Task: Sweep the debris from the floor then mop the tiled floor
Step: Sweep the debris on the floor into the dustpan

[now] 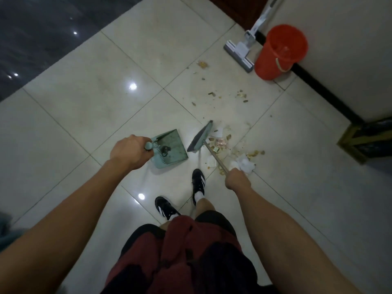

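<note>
Left hand (127,150) curls round the handle of one pale green plastic dustpan (169,148); right hand (237,180) grips the thin stick of one green-headed broom (200,136). Scattered paper and crumb debris (224,145) lies just beyond the right fingers. Farther off stand one red plastic bucket (280,52) and one white flat mop (239,54).
</note>
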The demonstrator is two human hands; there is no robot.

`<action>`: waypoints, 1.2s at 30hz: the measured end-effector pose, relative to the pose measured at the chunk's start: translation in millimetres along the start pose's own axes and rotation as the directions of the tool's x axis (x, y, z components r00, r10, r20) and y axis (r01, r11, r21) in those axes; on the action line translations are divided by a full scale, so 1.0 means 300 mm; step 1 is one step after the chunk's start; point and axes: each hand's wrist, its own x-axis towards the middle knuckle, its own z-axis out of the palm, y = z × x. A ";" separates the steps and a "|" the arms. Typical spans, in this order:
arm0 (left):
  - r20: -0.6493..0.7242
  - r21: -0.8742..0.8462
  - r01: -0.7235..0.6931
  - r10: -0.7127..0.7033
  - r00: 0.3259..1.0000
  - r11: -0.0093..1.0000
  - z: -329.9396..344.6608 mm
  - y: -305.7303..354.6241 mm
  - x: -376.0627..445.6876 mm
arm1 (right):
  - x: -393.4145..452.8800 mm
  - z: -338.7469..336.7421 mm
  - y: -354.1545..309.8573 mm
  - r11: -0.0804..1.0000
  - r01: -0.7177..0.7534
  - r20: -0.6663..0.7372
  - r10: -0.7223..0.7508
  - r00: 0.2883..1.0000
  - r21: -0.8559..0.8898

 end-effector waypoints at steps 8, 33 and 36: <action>-0.006 0.041 -0.105 0.105 0.994 0.994 0.003 0.036 0.015 | -0.095 0.055 0.101 0.988 -0.060 -0.056 0.068 0.996 0.139; -0.023 -0.071 0.071 -0.073 0.997 0.995 -0.261 -0.136 0.388 | 0.274 -0.326 -0.508 0.952 0.239 -0.108 -0.222 0.969 0.191; -0.015 -0.073 0.128 -0.129 0.991 0.989 -0.326 -0.142 0.490 | 0.358 -0.429 -0.630 0.945 0.271 -0.093 -0.258 0.962 0.181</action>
